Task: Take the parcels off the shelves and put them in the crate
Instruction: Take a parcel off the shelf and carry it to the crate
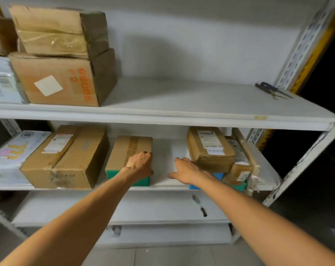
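- Parcel box (128, 148) lies at centre of the middle shelf (165, 150) — a labelled parcel (210, 148) at its right.
- Left hand (139, 164) grips the parcel box's right corner, fingers curled.
- Right hand (185, 169), fingers straight, touches the labelled parcel.

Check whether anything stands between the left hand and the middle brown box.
Nothing visible: the left hand grips the brown box at its front right corner, and no object sits in front of it on the shelf.

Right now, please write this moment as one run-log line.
left hand: grips brown box corner | right hand: open, beside labelled parcel | level: middle shelf | crate: not in view
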